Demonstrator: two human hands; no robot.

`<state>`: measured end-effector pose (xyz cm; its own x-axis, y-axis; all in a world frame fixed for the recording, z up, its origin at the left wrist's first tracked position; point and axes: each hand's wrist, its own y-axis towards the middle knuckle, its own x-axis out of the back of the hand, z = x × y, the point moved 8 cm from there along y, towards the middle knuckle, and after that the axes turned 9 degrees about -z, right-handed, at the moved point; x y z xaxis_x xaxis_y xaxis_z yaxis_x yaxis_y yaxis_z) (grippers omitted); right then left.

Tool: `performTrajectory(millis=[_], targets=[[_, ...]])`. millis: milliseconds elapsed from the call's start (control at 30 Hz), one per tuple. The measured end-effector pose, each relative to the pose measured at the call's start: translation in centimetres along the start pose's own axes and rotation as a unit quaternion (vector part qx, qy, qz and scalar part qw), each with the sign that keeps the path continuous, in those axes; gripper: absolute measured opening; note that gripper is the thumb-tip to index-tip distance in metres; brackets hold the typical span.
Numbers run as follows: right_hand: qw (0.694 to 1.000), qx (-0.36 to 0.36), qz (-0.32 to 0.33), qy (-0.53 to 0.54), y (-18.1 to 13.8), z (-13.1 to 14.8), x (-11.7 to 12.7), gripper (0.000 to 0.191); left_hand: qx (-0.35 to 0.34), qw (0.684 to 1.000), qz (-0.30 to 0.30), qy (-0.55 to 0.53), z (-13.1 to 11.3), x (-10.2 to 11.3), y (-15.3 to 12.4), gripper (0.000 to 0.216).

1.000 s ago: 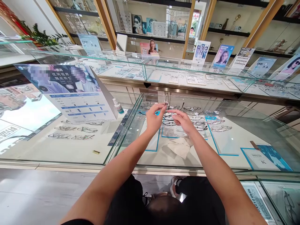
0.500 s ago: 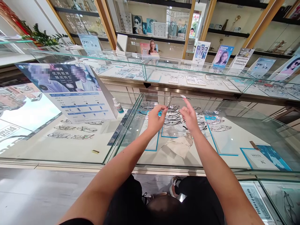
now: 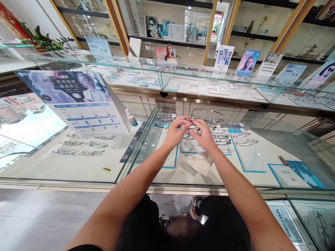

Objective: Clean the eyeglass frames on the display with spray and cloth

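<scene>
Above the glass counter, a pair of eyeglasses (image 3: 191,114) is held up, its thin dark temple reaching out to the right. My left hand (image 3: 176,133) pinches the frame from the left, fingers closed. From the other side my right hand (image 3: 203,135) meets it, thumb and fingertips pressed at the same spot on the frame. Fingers cover most of the front, so the lenses hardly show. Below the hands, a beige cloth (image 3: 199,164) lies crumpled on the counter. Rows of eyeglasses (image 3: 222,141) are behind and beneath the hands.
A large printed sign (image 3: 89,115) stands on the left counter beside a small white spray bottle (image 3: 131,118). More frames (image 3: 78,152) lie below it. At the right are a brochure (image 3: 295,176) and a brown strip (image 3: 283,161). Another glass showcase (image 3: 167,91) runs across the back.
My right hand has moved left and joined my left hand at the eyeglasses. The small white tag on its raised index fingertip no longer shows. The temple now points right.
</scene>
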<state>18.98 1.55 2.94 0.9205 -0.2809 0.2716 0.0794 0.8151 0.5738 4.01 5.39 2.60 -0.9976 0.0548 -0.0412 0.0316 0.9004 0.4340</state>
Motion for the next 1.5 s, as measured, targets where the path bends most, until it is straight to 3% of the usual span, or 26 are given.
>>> performTrajectory(millis=[167,433,633,700,767,867,967,1033,1200,1500], targets=[[1.0,0.012,0.0,0.001,-0.3,0.1,-0.3,0.028,0.044,0.998,0.034,-0.029,0.8,-0.4,0.0,0.038],[0.996,-0.059,0.011,0.069,-0.5,-0.4,-0.7,0.034,0.095,0.992,0.069,-0.049,0.7,-0.3,0.1,0.035],[0.996,-0.068,-0.018,0.06,-0.4,-1.0,-0.4,0.032,0.059,0.994,0.085,-0.022,0.2,-0.5,0.0,0.033],[0.995,-0.071,-0.041,0.054,-0.4,-1.3,0.1,0.033,-0.003,0.999,0.037,0.028,-0.5,0.6,0.5,0.03],[0.994,-0.076,-0.058,0.049,-0.3,-1.6,0.6,0.033,-0.083,0.991,-0.06,0.09,-1.5,2.9,1.3,0.027],[0.993,-0.08,-0.08,0.043,-0.3,-2.0,1.3,0.033,-0.168,0.939,-0.241,0.177,-2.6,7.9,2.2,0.019],[0.993,-0.074,-0.083,0.036,-0.3,-1.9,1.6,0.034,-0.162,0.875,-0.381,0.25,-2.5,12.8,2.7,0.031],[0.993,-0.072,-0.087,0.039,-0.3,-1.9,1.7,0.035,-0.128,0.848,-0.431,0.282,-1.8,15.2,2.9,0.046],[0.992,-0.072,-0.093,0.038,-0.5,-2.1,1.8,0.04,-0.043,0.815,-0.471,0.335,0.0,17.6,2.8,0.067],[0.991,-0.077,-0.097,0.044,-0.5,-2.7,1.9,0.041,0.06,0.806,-0.431,0.401,3.1,17.1,3.3,0.057]])
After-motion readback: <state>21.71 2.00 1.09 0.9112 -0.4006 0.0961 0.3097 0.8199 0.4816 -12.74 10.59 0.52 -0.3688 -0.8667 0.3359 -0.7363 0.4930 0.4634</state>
